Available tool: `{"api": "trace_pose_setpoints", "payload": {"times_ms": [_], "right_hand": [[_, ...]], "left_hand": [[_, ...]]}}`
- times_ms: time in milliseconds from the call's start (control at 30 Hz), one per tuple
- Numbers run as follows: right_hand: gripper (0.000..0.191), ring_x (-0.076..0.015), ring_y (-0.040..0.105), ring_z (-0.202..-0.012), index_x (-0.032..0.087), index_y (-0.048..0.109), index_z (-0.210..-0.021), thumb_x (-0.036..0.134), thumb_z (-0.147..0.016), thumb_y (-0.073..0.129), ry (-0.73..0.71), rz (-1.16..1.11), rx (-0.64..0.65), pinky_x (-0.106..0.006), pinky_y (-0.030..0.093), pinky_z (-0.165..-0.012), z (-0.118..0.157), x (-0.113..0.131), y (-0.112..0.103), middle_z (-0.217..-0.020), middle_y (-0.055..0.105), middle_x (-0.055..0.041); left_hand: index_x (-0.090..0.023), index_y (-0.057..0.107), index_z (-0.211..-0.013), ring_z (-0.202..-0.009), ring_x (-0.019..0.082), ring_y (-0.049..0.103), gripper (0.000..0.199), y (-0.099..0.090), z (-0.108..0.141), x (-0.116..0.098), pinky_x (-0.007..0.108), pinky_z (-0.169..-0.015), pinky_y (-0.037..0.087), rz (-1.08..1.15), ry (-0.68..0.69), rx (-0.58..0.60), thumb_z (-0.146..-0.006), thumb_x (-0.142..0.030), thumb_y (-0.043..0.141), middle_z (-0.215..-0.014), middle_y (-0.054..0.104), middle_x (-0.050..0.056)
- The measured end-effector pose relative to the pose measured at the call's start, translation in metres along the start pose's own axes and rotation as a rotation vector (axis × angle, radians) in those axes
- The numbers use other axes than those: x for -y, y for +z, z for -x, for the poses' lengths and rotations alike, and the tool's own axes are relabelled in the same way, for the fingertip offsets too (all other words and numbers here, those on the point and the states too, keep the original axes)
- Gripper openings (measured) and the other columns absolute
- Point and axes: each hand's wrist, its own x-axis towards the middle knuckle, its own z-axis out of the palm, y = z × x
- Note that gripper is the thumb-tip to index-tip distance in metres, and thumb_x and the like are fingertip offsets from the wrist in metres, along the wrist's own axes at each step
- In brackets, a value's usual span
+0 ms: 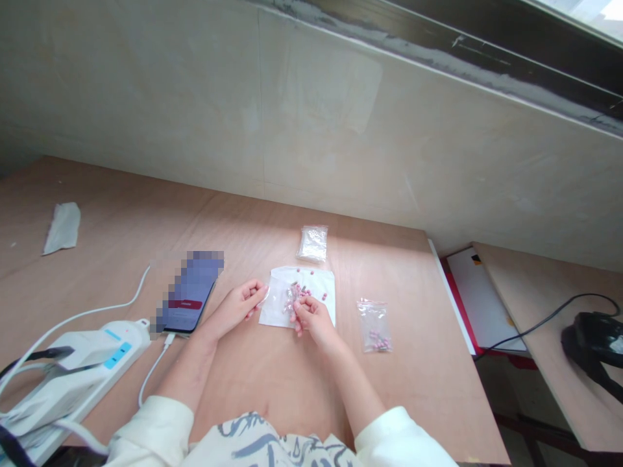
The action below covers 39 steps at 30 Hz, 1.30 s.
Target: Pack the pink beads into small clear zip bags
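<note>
Small pink beads (305, 293) sit both loose and bagged on a plywood tabletop (272, 383)

Toward the middle of the tabletop, a white translucent sheet (296, 312) lies flat, with the beads bunched and scattered across it and a few strays near its far edge. The right hand (311, 319) is clenched in a pinch, its fingers closed on a small clear plastic bag (292, 299) held just above the sheet. The left hand (238, 306) is curled at the sheet's left side, with its fingertips close to the bag's other edge; whether they are gripping it, I cannot tell.

Just right of the sheet, a clear zip bag (374, 326) lies with a small cluster of the beads in its lower end. Beyond the sheet, a clear bag of white contents (312, 243) lies flat. As things stand, some beads are bagged and others are still loose on the sheet.

Toward the left edge of the tabletop lie a dark smartphone (189, 292), blurred out, and a white power strip with cyan panels (104, 350). A crumpled white cloth (63, 228) rests near the far left corner.
</note>
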Motion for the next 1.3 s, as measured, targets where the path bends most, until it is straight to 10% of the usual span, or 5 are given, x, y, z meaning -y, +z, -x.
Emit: {"api": "trace_pose_setpoints", "payload": {"times_ms": [567,767,1000,1300], "right_hand": [[0.032,-0.0083,0.046,-0.042,0.018,0.046,-0.074,0.038,-0.057,0.064,-0.026,-0.114,0.001,-0.02,0.038,-0.036,0.006,0.005,-0.005,-0.06,0.059,0.0008],[0.019,-0.0083,0.045,-0.051,0.018,0.058,-0.078,0.033,-0.068,0.055,-0.246,0.069,-0.222,-0.022,0.038,-0.045,0.018,0.024,-0.02,-0.074,0.056,-0.0011],[0.018,-0.0163,0.048,-0.077,0.023,0.065,-0.081,0.023,-0.073,0.048,-0.406,0.512,-0.05,-0.028,0.035,-0.07,0.033,0.052,-0.021,-0.073,0.058,-0.0023],[0.012,-0.0119,0.047,-0.06,0.016,0.056,-0.065,0.028,-0.065,0.057,-0.21,0.24,-0.142,-0.023,0.035,-0.056,0.025,0.042,-0.018,-0.061,0.054,0.0]], "left_hand": [[-0.017,0.042,-0.065,-0.039,0.004,0.034,0.024,0.008,0.004,-0.021,0.015,-0.04,0.028,-0.032,0.089,-0.012,-0.078,-0.038,0.043,-0.051,0.038,-0.008],[-0.018,0.055,-0.076,-0.067,0.012,0.051,0.015,-0.003,0.012,-0.022,0.021,-0.063,0.039,-0.22,-0.008,0.399,-0.072,-0.032,0.052,-0.075,0.058,-0.001],[-0.018,0.052,-0.083,-0.067,0.011,0.047,0.024,0.012,0.001,-0.03,0.021,-0.062,0.038,-0.146,0.076,0.183,-0.08,-0.037,0.039,-0.08,0.054,-0.001],[-0.016,0.054,-0.071,-0.057,0.009,0.042,0.023,0.022,-0.002,-0.023,0.019,-0.055,0.034,-0.088,0.114,0.154,-0.077,-0.036,0.045,-0.064,0.05,-0.003]]}}
